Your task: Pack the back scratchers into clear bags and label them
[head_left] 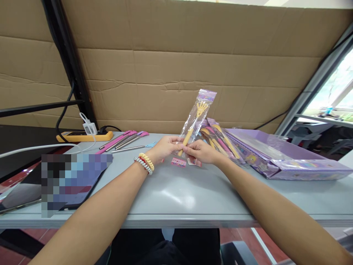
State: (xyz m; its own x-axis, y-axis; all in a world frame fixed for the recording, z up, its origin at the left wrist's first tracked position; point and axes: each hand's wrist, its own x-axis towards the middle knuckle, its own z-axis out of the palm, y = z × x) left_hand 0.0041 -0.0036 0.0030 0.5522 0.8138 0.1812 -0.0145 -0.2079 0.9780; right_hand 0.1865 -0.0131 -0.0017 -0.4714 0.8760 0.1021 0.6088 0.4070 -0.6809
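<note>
at the far left a flat device (79,184) lies on the grey bench (160,202), near the left forearm, which could nudge it towards the front edge; next, the loose back scratchers (122,142) lie just beyond the left hand (167,147) and could get knocked askew. the left hand pinches the low end of the bagged yellow scratcher (188,137), tilted above the bench, and the right hand (202,151) grips there too, so uneven pulling might crease the bag or let it slip. the pink labels (178,162) below could be brushed aside. rightward, the bagged bundle (222,141) and purple box (298,175) limit sideways room; between the forearms there is more space, out to the front edge
</note>
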